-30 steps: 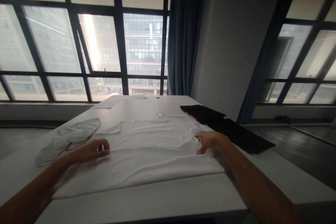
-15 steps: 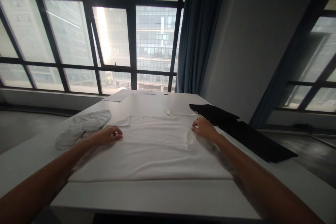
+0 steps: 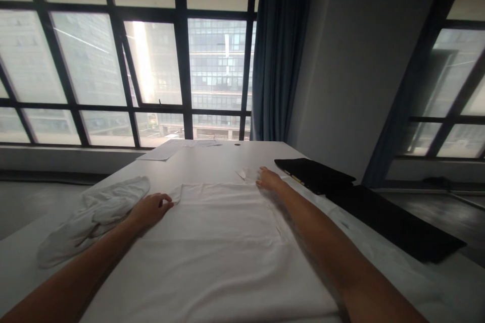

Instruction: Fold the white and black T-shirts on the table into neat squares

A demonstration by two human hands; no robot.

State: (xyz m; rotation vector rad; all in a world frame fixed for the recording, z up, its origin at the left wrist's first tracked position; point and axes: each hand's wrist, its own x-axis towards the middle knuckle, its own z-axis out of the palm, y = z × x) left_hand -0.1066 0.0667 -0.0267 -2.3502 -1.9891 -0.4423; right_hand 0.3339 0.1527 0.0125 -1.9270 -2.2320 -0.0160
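Observation:
A white cloth point(image 3: 212, 242), perhaps a shirt, lies spread in front of me, lightly wrinkled and with a crease along its right side. At its far left corner, the fingers of my left hand point(image 3: 153, 208) are closed in a pinch on the edge. My right hand point(image 3: 270, 180) is at the far right corner, its fingers bent onto the fabric; the fingertips are partly hidden. Just beyond that hand lies a small thin whitish piece point(image 3: 246, 174), which I cannot identify. A crumpled white cloth point(image 3: 113, 207) rests beside my left forearm.
Black flat covers or sheets point(image 3: 390, 222) lie along the right side of the white table point(image 3: 212, 161). Papers point(image 3: 159, 152) are at its far left end. Behind it stand windows point(image 3: 215, 65) and a blue curtain point(image 3: 280, 60).
My right hand has moved left and farther along the cloth to its far corner. My left hand has shifted slightly to the left. The cloth fills more of the near view, and the camera has shifted.

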